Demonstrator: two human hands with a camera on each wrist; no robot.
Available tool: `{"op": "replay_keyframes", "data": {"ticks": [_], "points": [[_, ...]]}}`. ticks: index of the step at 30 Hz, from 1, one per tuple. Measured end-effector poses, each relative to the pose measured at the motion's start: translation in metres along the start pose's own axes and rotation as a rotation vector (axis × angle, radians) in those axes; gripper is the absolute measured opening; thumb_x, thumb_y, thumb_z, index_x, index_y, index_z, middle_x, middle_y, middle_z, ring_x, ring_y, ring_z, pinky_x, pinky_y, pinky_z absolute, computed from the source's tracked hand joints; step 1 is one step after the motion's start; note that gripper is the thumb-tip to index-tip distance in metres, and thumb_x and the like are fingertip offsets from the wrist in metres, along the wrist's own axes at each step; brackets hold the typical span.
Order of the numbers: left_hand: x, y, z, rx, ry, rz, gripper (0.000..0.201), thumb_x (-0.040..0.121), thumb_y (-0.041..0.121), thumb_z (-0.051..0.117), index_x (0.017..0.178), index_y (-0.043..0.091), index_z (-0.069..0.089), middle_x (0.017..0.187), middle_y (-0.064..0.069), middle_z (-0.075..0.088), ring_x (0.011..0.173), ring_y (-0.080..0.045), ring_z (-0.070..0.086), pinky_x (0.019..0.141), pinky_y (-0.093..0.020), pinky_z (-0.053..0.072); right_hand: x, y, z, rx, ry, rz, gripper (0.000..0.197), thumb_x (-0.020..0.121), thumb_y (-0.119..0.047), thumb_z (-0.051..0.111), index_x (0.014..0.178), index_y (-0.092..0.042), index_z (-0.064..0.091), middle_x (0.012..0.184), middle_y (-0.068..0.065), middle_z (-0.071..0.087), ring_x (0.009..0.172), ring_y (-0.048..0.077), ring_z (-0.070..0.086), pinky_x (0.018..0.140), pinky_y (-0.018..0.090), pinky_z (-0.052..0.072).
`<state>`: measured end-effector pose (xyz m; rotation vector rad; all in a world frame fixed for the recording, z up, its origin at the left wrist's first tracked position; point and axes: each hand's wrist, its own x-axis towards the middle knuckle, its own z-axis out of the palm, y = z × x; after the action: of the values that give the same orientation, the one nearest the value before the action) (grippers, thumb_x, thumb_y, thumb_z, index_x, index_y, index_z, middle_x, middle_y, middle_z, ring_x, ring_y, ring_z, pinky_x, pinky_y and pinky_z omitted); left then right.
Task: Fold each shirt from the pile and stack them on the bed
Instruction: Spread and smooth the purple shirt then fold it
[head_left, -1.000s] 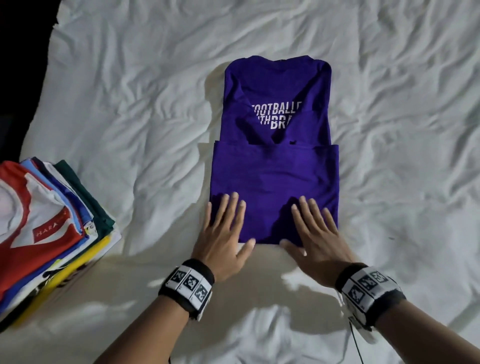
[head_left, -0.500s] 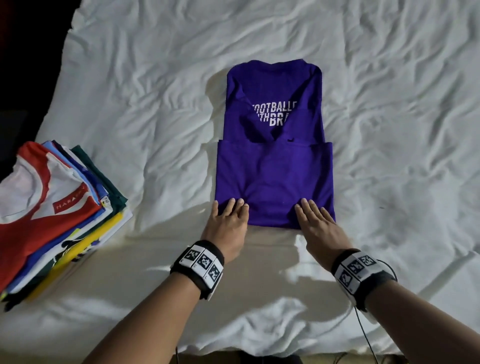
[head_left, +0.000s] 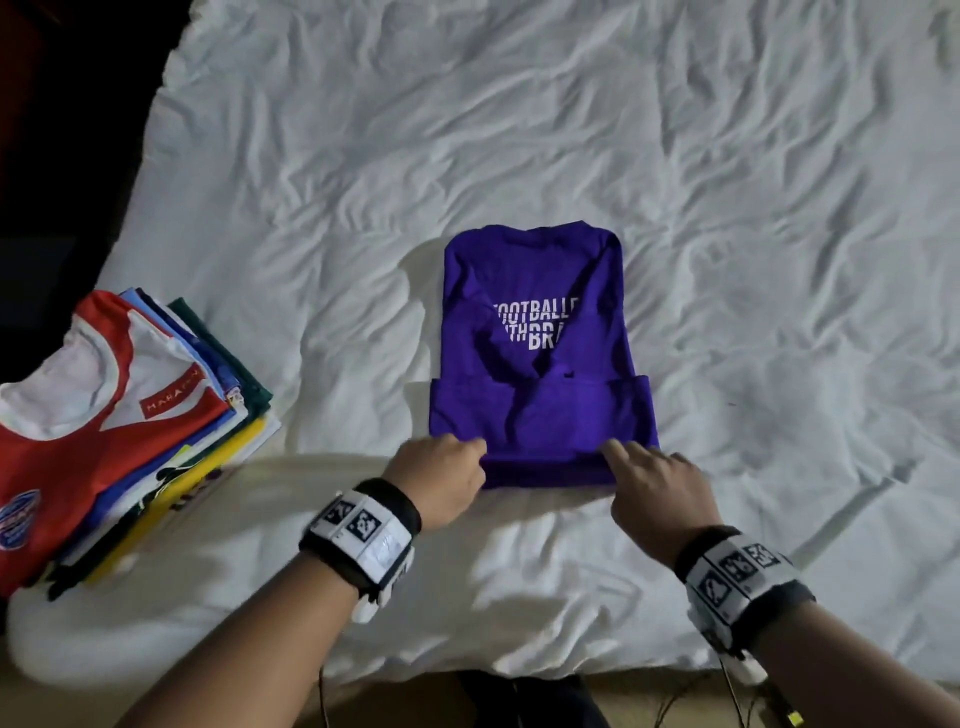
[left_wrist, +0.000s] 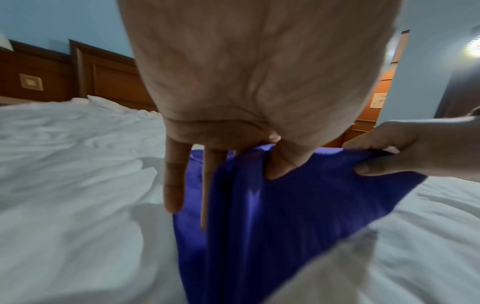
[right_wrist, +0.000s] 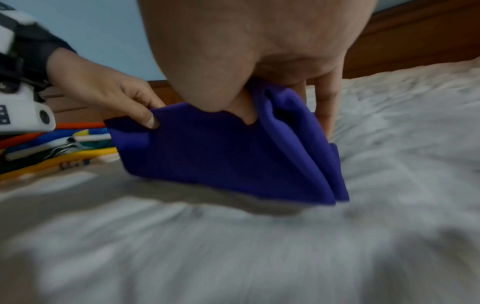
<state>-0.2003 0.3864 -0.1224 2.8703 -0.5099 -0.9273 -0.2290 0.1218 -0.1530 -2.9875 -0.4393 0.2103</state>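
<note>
A purple shirt (head_left: 540, 364) with white lettering lies partly folded on the white bed (head_left: 363, 182), its bottom part doubled up over the print. My left hand (head_left: 441, 480) pinches the near left corner of the purple shirt (left_wrist: 272, 216), thumb on top. My right hand (head_left: 654, 483) pinches the near right corner of the purple shirt (right_wrist: 221, 160) the same way. That near edge is lifted a little off the sheet. A stack of folded shirts (head_left: 104, 426), a red and white one on top, sits at the bed's left edge.
Wrinkled white sheet spreads all around the shirt. A dark wooden headboard (left_wrist: 91, 76) and a blue wall (left_wrist: 52, 20) stand beyond the bed. The near bed edge runs below my wrists, with cables (head_left: 727, 696) hanging there.
Both hands went from lying flat on the shirt's lower part to pinching its near corners. The near edge has risen off the sheet. The view has pulled back.
</note>
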Motion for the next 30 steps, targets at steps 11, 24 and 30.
{"op": "replay_keyframes", "data": {"ticks": [11,24,30], "points": [[0.127,-0.064,-0.059,-0.237,0.335,-0.2,0.025,0.105,0.036,0.047,0.116,0.016,0.058,0.103,-0.012,0.068,0.097,-0.039,0.062,0.081,-0.042,0.047,0.151,0.052,-0.009,0.076,0.073,0.153,0.013,0.09,-0.005,0.058,0.1,-0.013,0.058,0.088,0.006,0.067,0.075,0.036,0.062,0.056,0.034,0.032],[0.232,-0.106,-0.065,-0.627,0.632,-0.394,0.02,0.098,0.029,0.066,0.11,0.013,0.068,0.113,-0.007,0.069,0.103,-0.032,0.064,0.088,-0.043,0.052,0.263,0.105,0.011,0.554,0.055,0.435,0.012,0.098,-0.016,0.057,0.106,-0.019,0.066,0.106,0.007,0.067,0.097,0.031,0.058,0.083,0.043,0.049],[0.269,-0.126,-0.068,-0.687,0.674,-0.42,0.028,0.098,0.041,0.064,0.097,0.014,0.06,0.091,-0.006,0.068,0.086,-0.034,0.062,0.076,-0.044,0.052,0.305,0.121,0.013,0.654,0.127,0.504,0.009,0.097,-0.02,0.063,0.104,-0.016,0.069,0.094,0.004,0.067,0.09,0.026,0.058,0.078,0.032,0.042]]}}
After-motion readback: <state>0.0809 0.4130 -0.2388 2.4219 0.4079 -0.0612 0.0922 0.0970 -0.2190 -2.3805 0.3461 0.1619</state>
